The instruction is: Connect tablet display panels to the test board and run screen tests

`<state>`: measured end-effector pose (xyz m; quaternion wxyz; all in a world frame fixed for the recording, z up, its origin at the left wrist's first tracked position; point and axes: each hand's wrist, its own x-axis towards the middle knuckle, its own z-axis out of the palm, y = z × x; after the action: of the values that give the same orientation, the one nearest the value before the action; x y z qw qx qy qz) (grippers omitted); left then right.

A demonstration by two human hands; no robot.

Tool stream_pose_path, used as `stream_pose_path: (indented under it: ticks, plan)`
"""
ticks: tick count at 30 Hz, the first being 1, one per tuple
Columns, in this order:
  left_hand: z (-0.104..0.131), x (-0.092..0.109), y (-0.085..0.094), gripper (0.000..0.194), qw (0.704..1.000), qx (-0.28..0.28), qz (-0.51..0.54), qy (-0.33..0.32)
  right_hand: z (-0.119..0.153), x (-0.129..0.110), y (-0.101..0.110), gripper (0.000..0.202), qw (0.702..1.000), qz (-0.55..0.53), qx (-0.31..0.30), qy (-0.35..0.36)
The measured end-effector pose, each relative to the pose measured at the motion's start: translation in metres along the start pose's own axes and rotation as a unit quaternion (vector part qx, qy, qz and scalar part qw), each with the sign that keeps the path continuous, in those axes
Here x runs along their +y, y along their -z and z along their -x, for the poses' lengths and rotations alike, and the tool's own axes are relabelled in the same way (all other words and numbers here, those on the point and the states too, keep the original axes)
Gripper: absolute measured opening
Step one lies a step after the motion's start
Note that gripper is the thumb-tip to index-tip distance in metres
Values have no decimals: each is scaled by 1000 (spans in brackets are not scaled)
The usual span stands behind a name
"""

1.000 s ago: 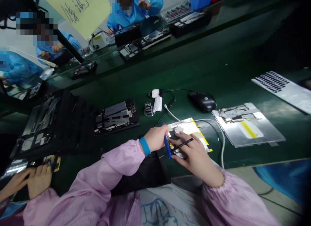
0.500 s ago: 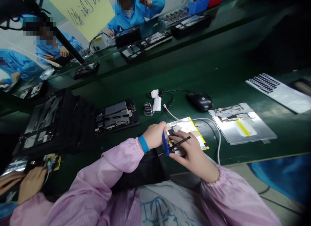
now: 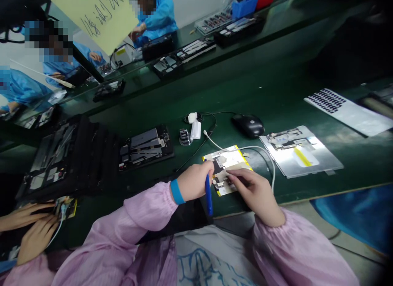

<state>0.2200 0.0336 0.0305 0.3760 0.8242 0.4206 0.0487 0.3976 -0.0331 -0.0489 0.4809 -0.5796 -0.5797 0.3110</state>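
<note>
On the green counter [image 3: 187,93], just in front of me, the yellow-edged panel [image 3: 231,155] lies flat between my two hands. My left hand [image 3: 194,181] is at its left side, closed around a blue tool [image 3: 209,200] whose long axis points back toward my body, its lower end past the panel's near corner. My right hand [image 3: 256,192] comes in from the near right, thumb and fingertips drawn narrow at the beige strip [image 3: 238,167]; I cannot tell whether they pinch it or only touch it. That strip runs roughly left to right across the panel, slanting slightly away from me toward its right end, and the right fingertips are nearer to it than the left ones. Beyond my hands, the white cable [image 3: 269,156] passes by the panel's far edge and curves down its right side, with the black mouse [image 3: 251,126] farther off.
</note>
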Motion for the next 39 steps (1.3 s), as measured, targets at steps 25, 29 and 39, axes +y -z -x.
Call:
stream_pose_path:
  ticks: [25, 29, 39]
  plan:
    - [-20, 8, -6, 18, 962, -142, -224, 65, 7, 9, -6, 22, 936, 251, -53, 243]
    - [-20, 8, -10, 19, 959, -131, -244, 66, 7, 7, -6, 25, 923, 281, -53, 258]
    - [-19, 11, -10, 20, 954, -137, -254, 76, 9, 5, -10, 27, 910, 334, -59, 240]
